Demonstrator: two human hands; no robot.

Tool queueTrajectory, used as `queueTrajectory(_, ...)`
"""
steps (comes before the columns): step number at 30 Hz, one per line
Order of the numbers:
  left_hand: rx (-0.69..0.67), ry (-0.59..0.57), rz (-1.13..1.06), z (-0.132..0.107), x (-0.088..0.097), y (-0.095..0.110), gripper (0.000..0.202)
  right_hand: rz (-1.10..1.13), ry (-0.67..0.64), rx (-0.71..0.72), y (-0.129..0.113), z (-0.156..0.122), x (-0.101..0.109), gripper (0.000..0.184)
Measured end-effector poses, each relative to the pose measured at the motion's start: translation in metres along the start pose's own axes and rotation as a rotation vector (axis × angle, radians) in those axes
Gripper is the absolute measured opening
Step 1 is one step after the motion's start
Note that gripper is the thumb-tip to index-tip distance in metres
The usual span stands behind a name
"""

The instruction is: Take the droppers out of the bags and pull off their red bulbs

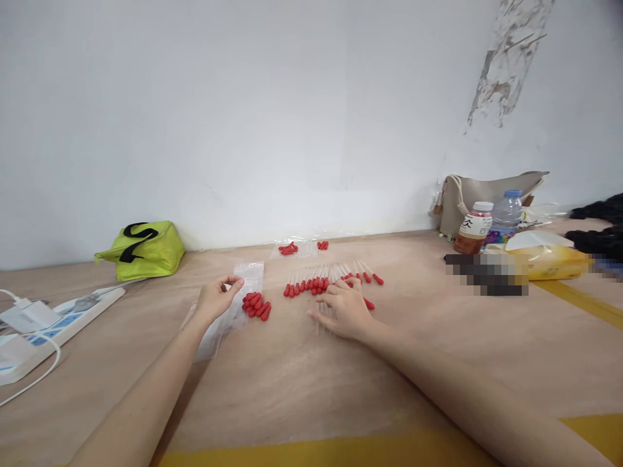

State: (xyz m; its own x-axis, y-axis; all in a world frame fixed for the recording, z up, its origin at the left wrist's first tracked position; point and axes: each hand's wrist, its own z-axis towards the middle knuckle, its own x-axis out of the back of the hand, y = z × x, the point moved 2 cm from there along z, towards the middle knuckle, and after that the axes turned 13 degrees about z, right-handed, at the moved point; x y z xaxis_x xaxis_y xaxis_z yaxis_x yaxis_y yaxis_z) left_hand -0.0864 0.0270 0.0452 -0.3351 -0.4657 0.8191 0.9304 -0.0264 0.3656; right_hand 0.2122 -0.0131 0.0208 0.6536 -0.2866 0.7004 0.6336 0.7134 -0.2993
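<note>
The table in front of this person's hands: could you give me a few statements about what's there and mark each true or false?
1. The right hand is at the red-ended sticks. True.

2. The left hand is holding the blue-capped bottle. False: that bottle stands upright at the picture's right, well away from both hands.

3. A lime-green bag sits near the power strip. True.

4. The small pile of loose-looking pieces beside the left hand is blue. False: it is red.

5. The yellow packet lies on the picture's right side. True.
</note>
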Motion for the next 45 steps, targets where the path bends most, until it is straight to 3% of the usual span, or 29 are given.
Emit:
queueTrajectory(3,-0.099,0.040,0.098,-0.001,0.002,0.022,0.029,-0.004,0.099,-0.034,0.015,0.000,0.016,0.029)
queueTrajectory(6,-0.299,-0.030,0.326,-0.004,-0.005,0.059,0.024,-0.045,0.127,-0.038,0.034,-0.011,0.031,0.028)
queueTrajectory(10,-0.234,-0.152,0.534,0.003,-0.024,0.092,0.025,-0.091,0.178,-0.041,0.052,-0.037,0.042,0.025)
queueTrajectory(18,0.031,-0.377,0.567,0.028,-0.054,0.096,0.026,-0.090,0.203,-0.080,0.059,-0.054,0.046,0.024)
queueTrajectory(25,0.055,-0.428,0.554,0.022,-0.063,0.098,0.018,-0.105,0.188,-0.193,0.067,-0.053,0.043,0.022)
queueTrajectory(29,0.030,-0.373,0.554,0.023,-0.052,0.104,0.022,-0.084,0.131,-0.289,0.073,-0.053,0.043,0.020)
queueTrajectory(34,-0.024,-0.263,0.509,0.025,-0.011,0.117,0.028,0.064,-0.029,-0.436,0.079,-0.050,0.051,0.024)
queueTrajectory(38,-0.185,-0.199,0.386,-0.001,0.001,0.125,0.021,0.080,-0.111,-0.521,0.080,-0.048,0.055,0.023)
queueTrajectory(42,-0.474,-0.152,0.105,-0.053,-0.018,0.121,0.017,0.117,-0.144,-0.550,0.077,-0.045,0.050,0.021)
queueTrajectory(45,-0.497,-0.160,-0.025,-0.084,-0.036,0.108,0.017,0.155,-0.130,-0.578,0.076,-0.042,0.045,0.022)
